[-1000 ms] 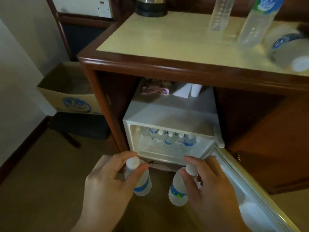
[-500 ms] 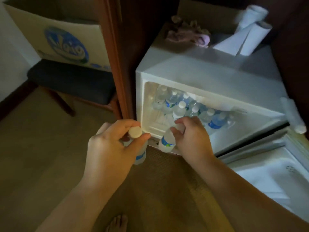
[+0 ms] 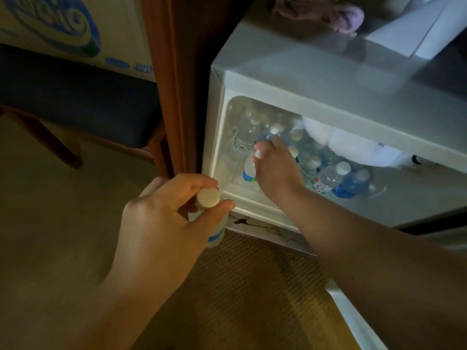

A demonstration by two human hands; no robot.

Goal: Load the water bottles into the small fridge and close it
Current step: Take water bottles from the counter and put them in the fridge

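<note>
The small white fridge (image 3: 316,79) stands open under a wooden cabinet. Several clear water bottles (image 3: 328,176) with white caps fill its inside. My right hand (image 3: 275,168) reaches into the left front of the fridge and grips a small bottle (image 3: 249,171) by its neck, holding it upright just inside. My left hand (image 3: 164,223) hovers outside, below the fridge's left front corner, gripping another small bottle (image 3: 212,221) near its white cap. The fridge door (image 3: 353,317) hangs open at the lower right.
A wooden cabinet post (image 3: 169,84) stands just left of the fridge. Behind it, a dark chair seat (image 3: 75,102) carries a cardboard box (image 3: 75,29) with a blue logo. A purple cloth (image 3: 328,13) and white paper (image 3: 409,34) lie on the fridge top. The floor is brown carpet (image 3: 240,286).
My right hand has carried its bottle from the fridge's front edge into the left front of the compartment. The camera has moved closer and lower. My left hand has kept its bottle outside.
</note>
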